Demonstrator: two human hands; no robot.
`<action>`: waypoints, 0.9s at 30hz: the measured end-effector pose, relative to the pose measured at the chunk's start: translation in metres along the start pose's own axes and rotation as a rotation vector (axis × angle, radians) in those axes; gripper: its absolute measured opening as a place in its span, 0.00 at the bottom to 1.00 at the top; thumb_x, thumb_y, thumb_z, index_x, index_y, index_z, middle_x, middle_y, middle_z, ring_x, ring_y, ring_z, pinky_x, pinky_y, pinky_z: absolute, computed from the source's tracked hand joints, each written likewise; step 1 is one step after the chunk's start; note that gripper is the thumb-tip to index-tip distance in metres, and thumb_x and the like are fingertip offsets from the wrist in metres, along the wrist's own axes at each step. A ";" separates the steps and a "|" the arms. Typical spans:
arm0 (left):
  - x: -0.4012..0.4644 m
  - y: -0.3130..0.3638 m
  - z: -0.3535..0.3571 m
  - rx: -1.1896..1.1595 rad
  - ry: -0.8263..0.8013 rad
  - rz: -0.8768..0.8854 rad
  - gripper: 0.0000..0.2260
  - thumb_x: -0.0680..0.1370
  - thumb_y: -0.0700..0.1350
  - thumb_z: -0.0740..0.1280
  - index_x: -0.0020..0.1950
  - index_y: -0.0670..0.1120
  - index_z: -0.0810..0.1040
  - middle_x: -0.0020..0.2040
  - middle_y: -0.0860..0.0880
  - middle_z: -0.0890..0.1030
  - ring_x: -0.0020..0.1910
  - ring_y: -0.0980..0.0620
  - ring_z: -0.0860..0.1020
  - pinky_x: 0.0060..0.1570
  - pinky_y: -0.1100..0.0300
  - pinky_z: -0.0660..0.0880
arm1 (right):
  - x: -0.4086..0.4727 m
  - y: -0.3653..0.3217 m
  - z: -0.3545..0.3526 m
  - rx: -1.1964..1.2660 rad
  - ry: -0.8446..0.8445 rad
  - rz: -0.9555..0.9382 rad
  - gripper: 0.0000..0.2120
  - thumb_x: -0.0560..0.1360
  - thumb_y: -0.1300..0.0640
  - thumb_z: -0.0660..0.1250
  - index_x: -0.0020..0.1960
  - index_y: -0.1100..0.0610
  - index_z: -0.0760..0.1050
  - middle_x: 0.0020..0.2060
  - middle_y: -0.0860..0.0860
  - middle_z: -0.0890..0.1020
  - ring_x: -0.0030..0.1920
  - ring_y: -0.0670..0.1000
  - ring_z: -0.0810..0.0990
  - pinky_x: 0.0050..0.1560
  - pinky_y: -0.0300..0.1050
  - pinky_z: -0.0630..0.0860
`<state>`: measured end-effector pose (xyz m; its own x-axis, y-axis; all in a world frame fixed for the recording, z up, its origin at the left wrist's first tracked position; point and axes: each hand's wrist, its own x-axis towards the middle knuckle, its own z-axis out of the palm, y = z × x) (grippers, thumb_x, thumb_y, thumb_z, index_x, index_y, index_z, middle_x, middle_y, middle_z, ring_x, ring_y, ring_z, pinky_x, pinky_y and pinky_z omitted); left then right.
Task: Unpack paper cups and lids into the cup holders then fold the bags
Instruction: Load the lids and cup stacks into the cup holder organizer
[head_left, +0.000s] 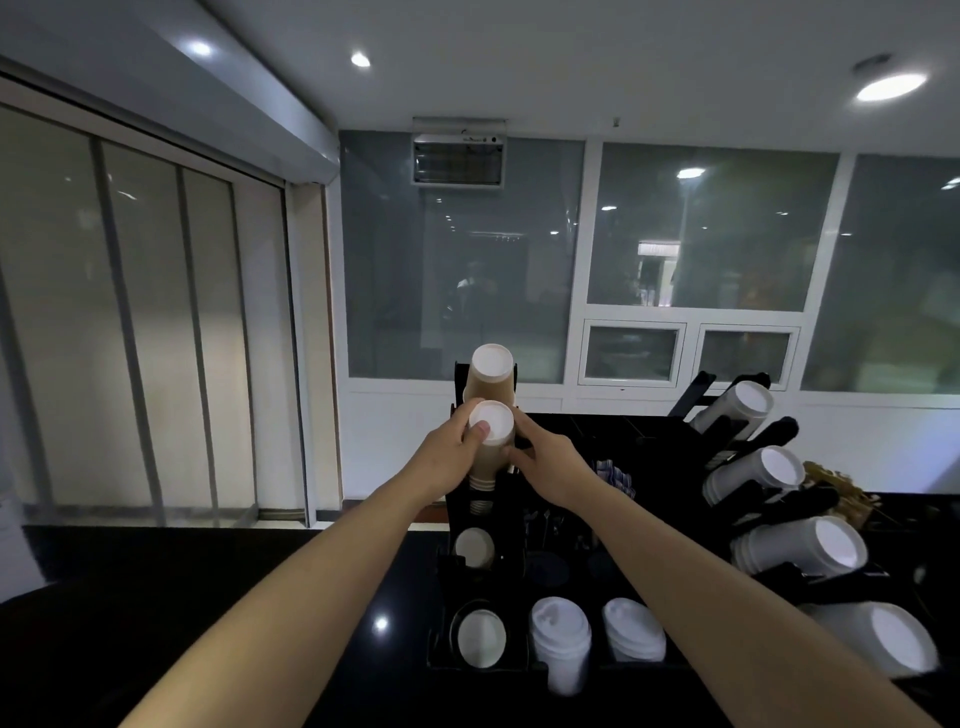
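Note:
A stack of brown paper cups (492, 434), white bottoms facing me, lies in the second slot of the tall black cup holder (457, 512). My left hand (451, 457) grips this stack from the left, thumb on its white end. My right hand (545, 460) curls around it from the right. Another brown cup stack (489, 375) sits in the top slot just above. Lower slots show more cup ends (474, 546) (482, 638). Two stacks of white lids (561, 639) (632, 630) stand in the holder's front compartments.
A second black rack at the right holds several stacks of white cups (743, 406) (763, 470) (810, 545) (888, 642) pointing toward me. Sachets (615, 475) and brown items (841, 488) lie behind. Everything stands on a dark glossy counter (234, 623); windows and a white wall are behind.

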<state>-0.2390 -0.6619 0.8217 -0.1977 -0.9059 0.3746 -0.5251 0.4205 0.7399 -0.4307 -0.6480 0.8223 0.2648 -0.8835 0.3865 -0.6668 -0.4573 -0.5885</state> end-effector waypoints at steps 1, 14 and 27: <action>-0.001 0.001 -0.001 0.008 -0.014 -0.006 0.18 0.86 0.55 0.55 0.76 0.63 0.61 0.71 0.51 0.73 0.66 0.48 0.72 0.60 0.57 0.70 | -0.001 -0.001 0.000 -0.012 -0.016 0.007 0.30 0.82 0.52 0.64 0.80 0.39 0.55 0.57 0.48 0.82 0.45 0.45 0.81 0.47 0.39 0.76; -0.074 0.000 0.014 0.149 0.340 0.036 0.16 0.84 0.51 0.60 0.72 0.51 0.72 0.68 0.52 0.75 0.67 0.53 0.73 0.61 0.61 0.66 | -0.059 0.007 -0.022 -0.077 0.087 0.106 0.17 0.80 0.49 0.67 0.68 0.52 0.78 0.60 0.47 0.83 0.60 0.47 0.79 0.57 0.34 0.67; -0.226 0.016 0.111 0.116 0.207 0.138 0.06 0.82 0.45 0.68 0.56 0.55 0.79 0.47 0.55 0.86 0.47 0.58 0.83 0.52 0.56 0.80 | -0.228 0.059 -0.011 0.018 0.014 0.155 0.09 0.81 0.55 0.64 0.45 0.48 0.82 0.36 0.46 0.83 0.32 0.44 0.79 0.34 0.41 0.75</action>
<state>-0.2944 -0.4561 0.6864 -0.1064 -0.8057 0.5827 -0.5983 0.5199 0.6097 -0.5385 -0.4724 0.7072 0.1496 -0.9423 0.2997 -0.6862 -0.3171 -0.6547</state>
